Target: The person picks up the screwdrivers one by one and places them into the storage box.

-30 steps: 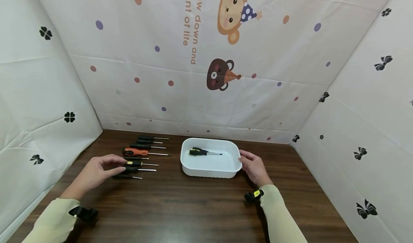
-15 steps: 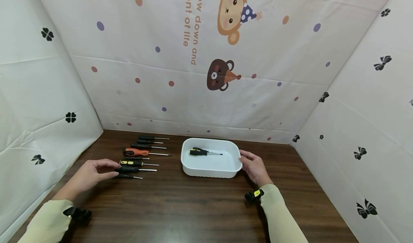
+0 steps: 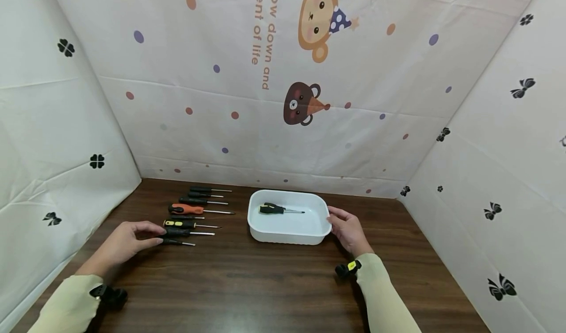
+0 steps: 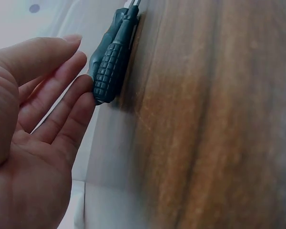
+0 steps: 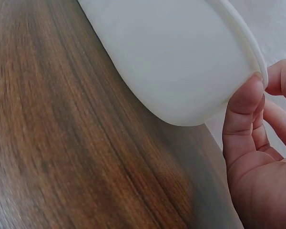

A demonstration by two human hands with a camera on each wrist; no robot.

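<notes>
My left hand (image 3: 128, 247) is at the handle ends of the nearest screwdrivers, thumb and fingers apart. In the left wrist view, its fingertips (image 4: 87, 82) meet or nearly meet the butt of a ribbed black screwdriver (image 4: 109, 71); a second dark handle lies close behind. In the head view these are a black screwdriver (image 3: 178, 232) and a smaller black screwdriver (image 3: 173, 241). With thumb and fingers, my right hand (image 3: 351, 232) pinches the right rim of a white plastic tray (image 3: 287, 236). Inside that tray lies a black screwdriver with a yellow-green end (image 3: 272, 208).
Further back in the left row are a black-and-yellow screwdriver (image 3: 180, 223), an orange screwdriver (image 3: 187, 209) and several black-handled ones. All point right on the brown wooden table (image 3: 247, 284). Printed white cloth (image 3: 212, 126) encloses the back and sides.
My left hand has drawn back left and slightly toward me from the black-and-yellow screwdriver, whose handle is now uncovered. The right hand and tray stay put.
</notes>
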